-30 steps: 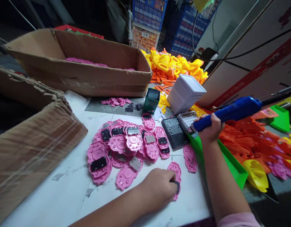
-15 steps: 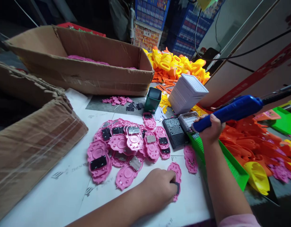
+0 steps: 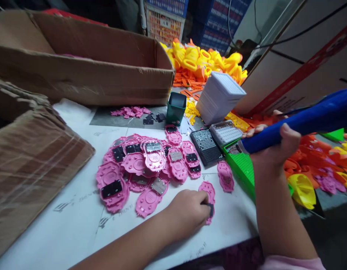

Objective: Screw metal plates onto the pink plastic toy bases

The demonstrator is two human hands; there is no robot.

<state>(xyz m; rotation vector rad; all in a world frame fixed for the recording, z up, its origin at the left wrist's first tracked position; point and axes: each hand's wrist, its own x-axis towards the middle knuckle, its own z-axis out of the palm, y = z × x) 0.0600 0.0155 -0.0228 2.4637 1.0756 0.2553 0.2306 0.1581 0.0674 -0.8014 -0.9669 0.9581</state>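
Observation:
My left hand (image 3: 189,210) is closed at the near right of the sheeted table, its fingers pressed on a pink plastic toy casing (image 3: 207,188). A small black cover (image 3: 211,210) shows partly beneath those fingertips. In my right hand (image 3: 272,152) lies a blue electric screwdriver (image 3: 305,120), the thumb over its body. Its front end points left, over the end of a green tray (image 3: 242,168); the bit is not clear. Another pink casing (image 3: 225,176) lies just beyond my left hand. To the left is a pile of pink casings (image 3: 154,155) with black or silvery covers.
Black screw tray (image 3: 208,150) and white tray (image 3: 226,132) sit behind the green one. Beyond are a dark green cup (image 3: 176,108), a white tray stack (image 3: 220,97) and yellow toy parts (image 3: 201,60). Cardboard boxes (image 3: 106,82) border the left. Orange parts (image 3: 308,150) lie right.
My right hand has moved right and towards me with the screwdriver, which looms larger. My left hand stays on the same casing. The camera view has shifted a little.

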